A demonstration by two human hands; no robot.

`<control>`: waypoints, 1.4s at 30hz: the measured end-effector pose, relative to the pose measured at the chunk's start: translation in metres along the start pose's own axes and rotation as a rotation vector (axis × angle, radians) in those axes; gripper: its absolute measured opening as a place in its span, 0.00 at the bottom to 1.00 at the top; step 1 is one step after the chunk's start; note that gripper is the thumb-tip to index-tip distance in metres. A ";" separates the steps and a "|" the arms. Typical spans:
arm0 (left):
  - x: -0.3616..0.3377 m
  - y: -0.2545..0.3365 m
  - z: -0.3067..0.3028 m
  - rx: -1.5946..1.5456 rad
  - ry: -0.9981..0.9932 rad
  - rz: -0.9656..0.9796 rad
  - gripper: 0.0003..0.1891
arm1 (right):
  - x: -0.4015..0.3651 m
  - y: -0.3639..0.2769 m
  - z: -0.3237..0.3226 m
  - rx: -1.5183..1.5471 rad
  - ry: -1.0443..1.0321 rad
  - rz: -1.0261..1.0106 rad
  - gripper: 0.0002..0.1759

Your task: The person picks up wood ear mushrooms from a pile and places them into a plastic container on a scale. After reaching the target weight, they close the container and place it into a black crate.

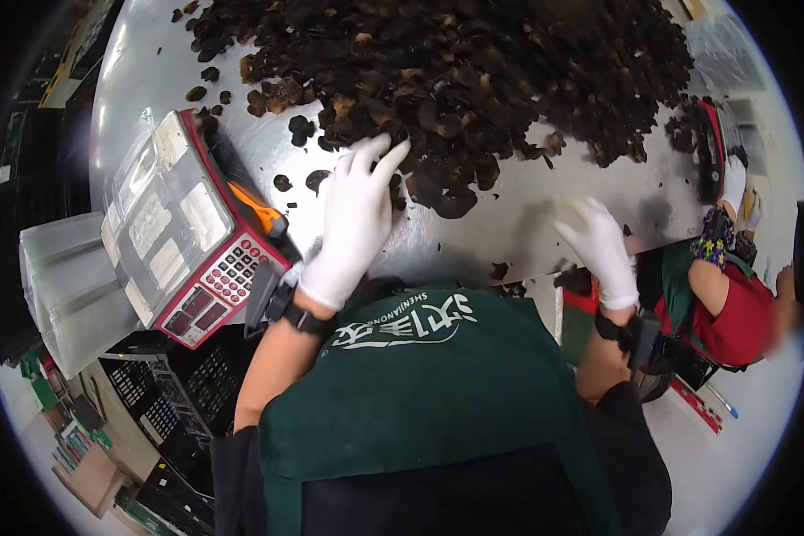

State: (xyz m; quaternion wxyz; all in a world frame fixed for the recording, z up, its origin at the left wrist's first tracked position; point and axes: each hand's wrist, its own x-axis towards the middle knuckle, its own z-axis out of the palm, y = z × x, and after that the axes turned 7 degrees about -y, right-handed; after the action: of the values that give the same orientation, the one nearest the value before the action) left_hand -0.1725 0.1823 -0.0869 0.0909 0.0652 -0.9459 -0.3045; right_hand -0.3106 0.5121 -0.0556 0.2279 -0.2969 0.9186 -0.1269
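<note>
A large heap of dark brown dried wood ear mushrooms (456,80) covers the far part of a metal table (500,246). My left hand (357,214), in a white glove, reaches to the heap's near edge. Its fingers are spread over the pieces, and no piece shows in its grip. Above the table's near edge is my right hand (601,248), gloved too, apart from the heap. Its fingers are loosely bent and apart, slightly blurred, with nothing visible in them. A few loose mushroom pieces (316,181) lie beside my left hand.
A red-and-white digital scale (192,232) stands at left, with orange-handled scissors (257,211) beside it. Clear plastic bags (71,286) hang by the scale, above black crates (183,384). At right, a co-worker in a red sleeve (732,313) works near a second scale (713,152).
</note>
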 end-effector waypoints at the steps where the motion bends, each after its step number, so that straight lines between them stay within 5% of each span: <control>1: 0.015 0.000 0.002 0.098 0.004 0.113 0.33 | 0.013 -0.013 0.008 0.032 0.117 -0.035 0.29; 3: 0.032 -0.011 0.009 0.399 -0.102 0.173 0.36 | 0.047 -0.052 0.021 0.092 0.222 -0.176 0.39; 7: 0.025 -0.034 0.013 0.297 -0.032 0.035 0.27 | 0.119 -0.114 0.056 0.175 0.336 -0.297 0.47; 9: 0.010 -0.038 0.007 0.223 -0.064 -0.086 0.23 | 0.139 -0.121 0.085 -0.034 0.255 -0.347 0.47; 15: -0.018 -0.013 -0.007 0.361 -0.007 -0.089 0.29 | 0.141 -0.097 0.078 0.185 0.283 -0.434 0.29; 19: -0.009 0.003 0.006 0.113 -0.216 0.148 0.30 | 0.124 -0.090 0.073 0.257 0.339 -0.385 0.25; 22: -0.013 -0.006 0.028 0.297 -0.239 0.335 0.24 | 0.113 -0.086 0.074 0.389 0.372 -0.376 0.21; 27: -0.028 -0.022 0.024 0.197 -0.243 0.173 0.12 | 0.094 -0.093 0.081 0.368 0.411 -0.459 0.16; 31: -0.036 -0.032 0.020 0.198 -0.148 0.113 0.15 | 0.089 -0.121 0.083 0.287 0.221 -0.596 0.09; 35: -0.030 -0.034 0.009 0.218 -0.227 0.051 0.19 | 0.134 -0.127 0.076 0.249 0.423 -0.638 0.09; 36: -0.029 -0.035 0.006 0.200 -0.241 0.051 0.20 | 0.143 -0.134 0.070 0.234 0.460 -0.488 0.09; 42: -0.026 -0.026 -0.013 0.057 -0.230 -0.007 0.21 | 0.186 -0.125 0.085 0.164 0.250 -0.534 0.11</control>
State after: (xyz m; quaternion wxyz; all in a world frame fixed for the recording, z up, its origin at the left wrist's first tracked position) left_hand -0.1423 0.1584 -0.0958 -0.0213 0.0357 -0.9581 -0.2834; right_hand -0.3417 0.2929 -0.1469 0.0949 -0.4905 0.8156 -0.2919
